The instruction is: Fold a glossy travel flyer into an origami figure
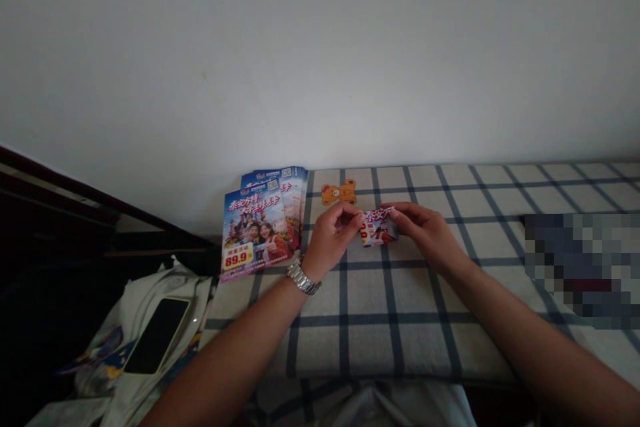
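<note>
Both hands [333, 237] [425, 232] — clamped at opposite edges of a small folded flyer [379, 230] — flyer between them.

The folded paper [379, 227] shows red and white, the cloth [370, 293] blue checks.

The head view faces forward and down, over the left hand [327, 240] and right hand [427, 233], toward the wall [350, 67].

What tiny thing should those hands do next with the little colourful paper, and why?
Perhaps the right hand should gently press the edge of the printed paper while the left hand holds the other side. Both pinch it at opposite sides, and it looks folded, much smaller than the flyers, so pressing might sharpen a crease.
</note>
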Demonstrator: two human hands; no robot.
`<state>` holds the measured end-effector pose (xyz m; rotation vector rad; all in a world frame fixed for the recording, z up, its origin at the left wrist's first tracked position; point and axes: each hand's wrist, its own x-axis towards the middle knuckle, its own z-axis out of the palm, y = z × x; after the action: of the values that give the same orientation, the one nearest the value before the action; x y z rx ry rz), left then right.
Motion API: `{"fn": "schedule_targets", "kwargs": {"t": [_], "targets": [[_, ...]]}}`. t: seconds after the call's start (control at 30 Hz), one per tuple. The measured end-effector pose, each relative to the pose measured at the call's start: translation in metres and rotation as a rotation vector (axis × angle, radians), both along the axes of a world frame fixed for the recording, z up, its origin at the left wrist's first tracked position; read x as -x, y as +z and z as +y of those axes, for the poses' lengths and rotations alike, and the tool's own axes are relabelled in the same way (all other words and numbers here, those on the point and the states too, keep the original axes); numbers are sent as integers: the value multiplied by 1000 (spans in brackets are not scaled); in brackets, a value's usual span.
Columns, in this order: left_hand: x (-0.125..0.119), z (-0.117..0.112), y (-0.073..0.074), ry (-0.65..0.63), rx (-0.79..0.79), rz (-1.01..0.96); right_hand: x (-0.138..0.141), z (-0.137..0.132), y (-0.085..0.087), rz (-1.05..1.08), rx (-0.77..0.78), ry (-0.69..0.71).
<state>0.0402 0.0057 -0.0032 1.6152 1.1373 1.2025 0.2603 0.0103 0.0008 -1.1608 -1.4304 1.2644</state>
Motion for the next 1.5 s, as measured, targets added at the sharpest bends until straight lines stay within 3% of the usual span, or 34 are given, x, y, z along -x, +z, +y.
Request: {"fn": "schedule_targets", "kwargs": {"t": [0.57,1.1,1.3,1.5], "targets": [[-2,-1,0,-72,33,-83,0,0,3,-85,34,46],[-1,0,0,-101,40,-92,-6,1,5,-247,-134,72],[-1,0,0,-74,11,-71,-2,1,3,-207,-95,54],[-1,0,1,-59,-14,-82,4,-1,1,-1,83,147]]}}
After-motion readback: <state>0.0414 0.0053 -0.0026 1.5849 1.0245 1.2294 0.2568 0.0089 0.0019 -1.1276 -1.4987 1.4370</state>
